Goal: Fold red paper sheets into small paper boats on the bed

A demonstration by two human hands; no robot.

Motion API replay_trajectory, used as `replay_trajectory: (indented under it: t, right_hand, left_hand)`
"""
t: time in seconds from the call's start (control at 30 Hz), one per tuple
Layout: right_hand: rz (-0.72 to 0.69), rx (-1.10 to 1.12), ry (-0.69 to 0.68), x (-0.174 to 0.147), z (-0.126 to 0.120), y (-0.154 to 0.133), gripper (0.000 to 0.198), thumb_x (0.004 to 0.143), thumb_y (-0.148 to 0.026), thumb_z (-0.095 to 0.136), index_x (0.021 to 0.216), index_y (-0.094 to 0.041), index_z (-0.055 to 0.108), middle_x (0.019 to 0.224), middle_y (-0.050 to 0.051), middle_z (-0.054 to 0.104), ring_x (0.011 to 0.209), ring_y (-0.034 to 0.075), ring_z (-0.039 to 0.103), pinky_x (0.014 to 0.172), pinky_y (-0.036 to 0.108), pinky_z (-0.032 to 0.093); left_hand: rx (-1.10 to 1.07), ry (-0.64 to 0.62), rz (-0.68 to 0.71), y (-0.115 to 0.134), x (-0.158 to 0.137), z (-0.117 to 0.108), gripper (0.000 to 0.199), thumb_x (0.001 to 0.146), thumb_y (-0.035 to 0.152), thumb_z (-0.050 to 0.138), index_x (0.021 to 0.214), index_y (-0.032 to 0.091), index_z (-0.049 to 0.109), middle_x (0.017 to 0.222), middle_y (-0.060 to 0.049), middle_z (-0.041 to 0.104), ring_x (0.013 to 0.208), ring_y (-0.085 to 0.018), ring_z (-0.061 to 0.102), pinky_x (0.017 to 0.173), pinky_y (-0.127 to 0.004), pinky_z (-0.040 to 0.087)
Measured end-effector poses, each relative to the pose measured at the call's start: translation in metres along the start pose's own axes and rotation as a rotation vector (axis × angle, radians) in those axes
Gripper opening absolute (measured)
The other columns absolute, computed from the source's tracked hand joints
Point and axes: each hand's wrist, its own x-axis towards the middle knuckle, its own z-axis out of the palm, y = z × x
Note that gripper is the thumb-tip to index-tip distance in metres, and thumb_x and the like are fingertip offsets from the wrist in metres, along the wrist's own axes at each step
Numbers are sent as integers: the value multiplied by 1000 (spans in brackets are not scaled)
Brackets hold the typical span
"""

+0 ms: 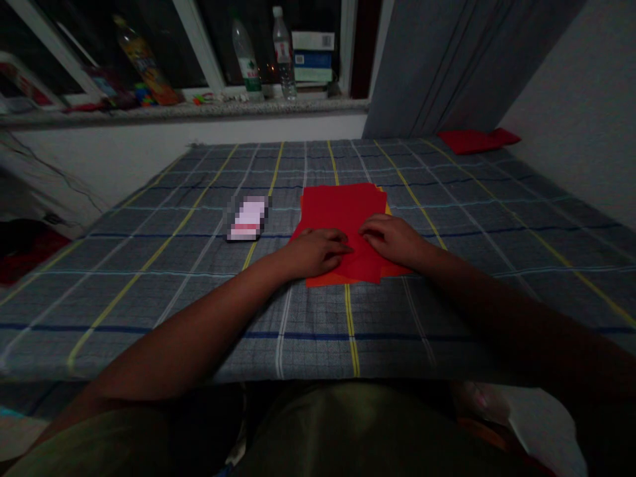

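Head view: where's the red paper point(338, 209)?

"On the cloth point(149, 291), under the left hand point(315, 253) and right hand point(395, 240), its far part showing beyond them."

"How are they placed?"

"Left over its near left part, right over its right side, fingertips close but apart. Both curl loosely; whether either pinches a sheet, I cannot tell."

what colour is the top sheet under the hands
Red; the top sheet shows in the head view.
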Motion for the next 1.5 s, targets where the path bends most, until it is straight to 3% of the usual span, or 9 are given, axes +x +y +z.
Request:
replay_trajectory:
  t: [0.1, 0.27, 0.47, 0.7, 0.87, 1.07, 1.2, 1.37, 1.5]
  right_hand:
    - [-100, 34, -67, -1, 5, -4, 26, 91, -15, 55, 101, -22, 78, 108, 9, 77, 105, 25, 69, 98, 42, 53]
    - [-83, -8, -79, 0, 11, -4, 28, 90, -14, 58, 107, -23, 78, 115, 9, 78, 112, 26, 69, 104, 45, 52]
    - [-110, -35, -129, 0, 16, -4, 38, 92, -13, 55, 123, -20, 75, 130, 13, 74, 123, 30, 66, 112, 51, 46]
    - [-31, -70, -170, 0, 5, -12, 31, 91, -16, 59, 117, -19, 76, 116, 14, 77, 110, 31, 68, 101, 47, 52]
    - [-87, -127, -257, -7, -13, -21, 23, 90, -16, 60, 105, -20, 77, 105, 12, 78, 101, 30, 68, 91, 42, 53]
    - [-155, -204, -194, -7, -5, -22, 29, 98, -25, 53, 114, -14, 76, 115, 17, 76, 111, 31, 67, 102, 46, 50]
    - [-103, -194, -175, -4, 12, -21, 41, 104, -30, 45, 135, -14, 68, 139, 17, 69, 128, 30, 63, 111, 48, 46]
    - [37, -269, -195, -1, 17, -32, 47, 109, -38, 37, 129, -13, 71, 133, 17, 73, 127, 32, 65, 112, 50, 44]
    - [86, -328, -184, 1, 17, -37, 46, 105, -41, 49, 133, -10, 68, 137, 19, 70, 129, 35, 64, 112, 51, 44]
  left_hand:
    - [-6, 18, -39, 3, -1, 3, 34, 99, 26, 51, 126, 28, 71, 147, -8, 60, 137, -29, 54, 113, -50, 36]
    - [-48, 93, -99, 4, 5, 11, 26, 101, 37, 56, 117, 25, 73, 142, -11, 61, 132, -31, 56, 112, -50, 39]
    - [7, 24, -131, 5, 8, 9, 41, 99, 35, 59, 136, 19, 61, 152, -16, 56, 139, -34, 53, 115, -52, 38]
    - [63, 0, -173, 9, 8, 7, 52, 99, 37, 60, 147, 19, 52, 148, -17, 61, 137, -34, 57, 117, -54, 33]
    - [63, -19, -175, 7, 8, 7, 53, 99, 38, 60, 147, 18, 53, 155, -17, 56, 140, -36, 54, 118, -55, 33]
    - [165, 49, -201, 12, 10, 11, 44, 106, 44, 48, 140, 19, 61, 152, -14, 57, 137, -32, 53, 112, -50, 39]
    - [208, 93, -278, 10, 13, 8, 44, 109, 41, 38, 130, 20, 70, 132, -14, 64, 122, -32, 58, 100, -49, 46]
    - [90, 77, -152, -11, 18, 1, 35, 99, 15, 47, 120, 16, 75, 120, -12, 71, 116, -24, 63, 103, -39, 47]
    - [41, 89, -118, -24, 18, 2, 34, 99, 21, 51, 125, 16, 73, 128, -13, 70, 122, -24, 62, 108, -39, 46]
